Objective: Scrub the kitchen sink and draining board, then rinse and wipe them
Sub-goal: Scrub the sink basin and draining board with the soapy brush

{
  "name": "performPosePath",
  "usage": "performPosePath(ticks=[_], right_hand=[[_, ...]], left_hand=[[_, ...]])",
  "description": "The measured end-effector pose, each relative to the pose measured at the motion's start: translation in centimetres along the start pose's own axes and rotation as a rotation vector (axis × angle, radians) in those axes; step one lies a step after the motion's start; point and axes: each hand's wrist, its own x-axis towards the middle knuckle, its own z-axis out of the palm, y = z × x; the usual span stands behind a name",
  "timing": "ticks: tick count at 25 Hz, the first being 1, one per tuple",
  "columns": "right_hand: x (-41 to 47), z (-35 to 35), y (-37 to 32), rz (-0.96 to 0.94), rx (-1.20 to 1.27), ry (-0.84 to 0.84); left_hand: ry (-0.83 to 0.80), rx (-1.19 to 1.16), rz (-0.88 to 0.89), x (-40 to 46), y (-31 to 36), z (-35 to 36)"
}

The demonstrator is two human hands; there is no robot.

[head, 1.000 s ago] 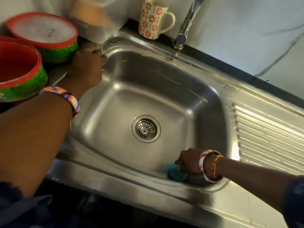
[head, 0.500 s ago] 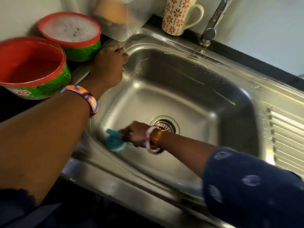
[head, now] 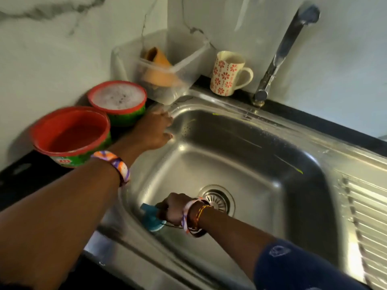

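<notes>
The right hand (head: 174, 208) has its fingers curled tight round a teal scrubber (head: 151, 218), pressing it against the near-left inner wall of the steel sink (head: 261, 155), just left of the drain (head: 217, 200). The left hand (head: 156, 128) rests on the sink's far-left rim, fingers mostly straight and relaxed, holding nothing. Both wrists have bracelets on.

The draining board (head: 368, 216) with its ridges runs off to the right of the basin. Two red-rimmed green tubs sit on the dark counter to the left: the empty tub (head: 70, 136) nearer, the sudsy tub (head: 117, 99) behind it. A clear plastic container (head: 167, 65) stands in the corner, then a floral mug (head: 228, 74) and the tap (head: 278, 55) along the white marble-look wall.
</notes>
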Motion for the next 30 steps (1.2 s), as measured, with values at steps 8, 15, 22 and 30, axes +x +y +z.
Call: performPosePath(ticks=[8, 15, 22, 30], right_hand=[[-21.0, -21.1, -18.5, -0.064, 0.442, 0.143], [-11.9, -26.0, -24.7, -0.136, 0.233, 0.677], [-9.6, -25.1, -24.9, -0.057, -0.007, 0.633], [-11.7, -27.6, -25.0, -0.218, 0.065, 0.815]], left_hand=[[0.234, 0.000, -0.283, -9.3, -3.5, -8.8], [-0.044, 0.111, -0.285, -9.2, -5.3, -6.7], [-0.034, 0.144, -0.238, -9.2, -5.6, -6.4], [-0.072, 0.164, -0.277, -9.2, -4.7, -7.1]])
